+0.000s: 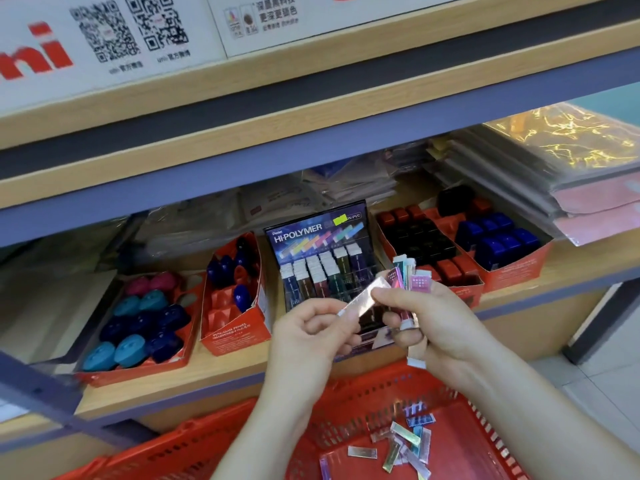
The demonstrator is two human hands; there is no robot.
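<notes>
My left hand (311, 332) pinches one end of a shiny silver eraser stick (363, 297), held slanted in front of the shelf. My right hand (426, 317) touches the stick's other end with its thumb and grips a bundle of several shiny erasers (410, 277) in pink, teal and silver, which fan out above and below the fist. Behind both hands stands a dark Hi-Polymer display box (318, 251) with rows of wrapped erasers. Below my arms a red plastic basket (346, 403) holds several loose shiny erasers (405, 445).
On the wooden shelf (194, 375), red cardboard trays hold sharpeners: teal, navy and pink ones (138, 323) at left, blue ones (235, 282) beside the display, red, black and blue ones (450, 244) at right. Stacked plastic-wrapped sheets (554, 168) lie at the far right.
</notes>
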